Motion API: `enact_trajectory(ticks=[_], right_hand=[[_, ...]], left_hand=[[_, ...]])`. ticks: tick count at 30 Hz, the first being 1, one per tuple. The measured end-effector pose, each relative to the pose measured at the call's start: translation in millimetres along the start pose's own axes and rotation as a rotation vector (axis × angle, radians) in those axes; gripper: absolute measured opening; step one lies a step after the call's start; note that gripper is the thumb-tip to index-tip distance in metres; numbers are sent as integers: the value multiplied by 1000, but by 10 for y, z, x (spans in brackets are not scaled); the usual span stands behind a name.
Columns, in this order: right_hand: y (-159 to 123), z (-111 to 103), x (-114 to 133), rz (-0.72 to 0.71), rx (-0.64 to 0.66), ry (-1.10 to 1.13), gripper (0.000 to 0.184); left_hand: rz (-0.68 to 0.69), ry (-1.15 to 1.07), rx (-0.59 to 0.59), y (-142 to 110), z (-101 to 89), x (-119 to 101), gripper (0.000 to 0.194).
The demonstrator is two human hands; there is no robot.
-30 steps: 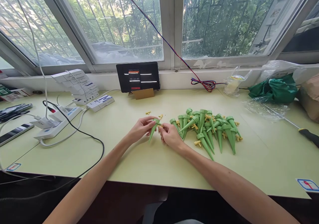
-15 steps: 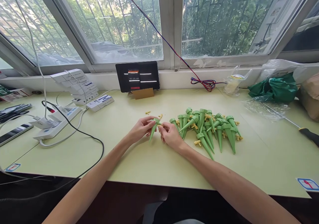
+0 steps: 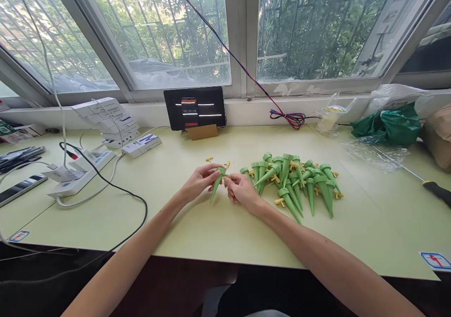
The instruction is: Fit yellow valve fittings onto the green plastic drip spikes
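Note:
My left hand [image 3: 201,181] is closed around the capped top of a green plant watering spike [image 3: 216,188], whose tip points down just above the table. My right hand [image 3: 242,189] pinches at the side of the cap, on a small yellow valve [image 3: 224,176] that the fingers mostly hide. Just beyond the hands lie two loose yellow valves, one small valve [image 3: 209,159] to the left and another valve [image 3: 227,164] behind the fingertips. To the right spreads a pile of green spikes [image 3: 287,171], many showing yellow valves at their caps.
A tablet [image 3: 211,105] on a cardboard stand shows a timer at the back. White boxes [image 3: 118,124] and a power strip [image 3: 82,176] with cables are on the left. A green bag [image 3: 387,124] and a screwdriver [image 3: 437,192] lie on the right.
Both hands stay nearly in place. The spike's tip has shifted slightly left, and the right-hand fingers have moved very little at the cap.

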State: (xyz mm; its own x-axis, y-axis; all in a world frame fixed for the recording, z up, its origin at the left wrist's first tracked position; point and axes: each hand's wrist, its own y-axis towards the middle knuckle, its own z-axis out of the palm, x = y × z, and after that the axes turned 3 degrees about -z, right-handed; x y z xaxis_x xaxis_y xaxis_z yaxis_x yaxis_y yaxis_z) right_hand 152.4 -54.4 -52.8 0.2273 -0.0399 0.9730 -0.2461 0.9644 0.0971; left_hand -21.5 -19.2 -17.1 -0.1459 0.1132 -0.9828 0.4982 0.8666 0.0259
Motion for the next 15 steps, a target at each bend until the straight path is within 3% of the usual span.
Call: enact_trajectory(ticks=[9, 15], right_hand=[[-26, 17, -32, -119, -53, -193, 26], [-31, 20, 6, -53, -36, -145, 26]], left_hand=[[-114, -60, 14, 7, 33, -31, 44], [-70, -14, 4, 3, 17, -12, 44]])
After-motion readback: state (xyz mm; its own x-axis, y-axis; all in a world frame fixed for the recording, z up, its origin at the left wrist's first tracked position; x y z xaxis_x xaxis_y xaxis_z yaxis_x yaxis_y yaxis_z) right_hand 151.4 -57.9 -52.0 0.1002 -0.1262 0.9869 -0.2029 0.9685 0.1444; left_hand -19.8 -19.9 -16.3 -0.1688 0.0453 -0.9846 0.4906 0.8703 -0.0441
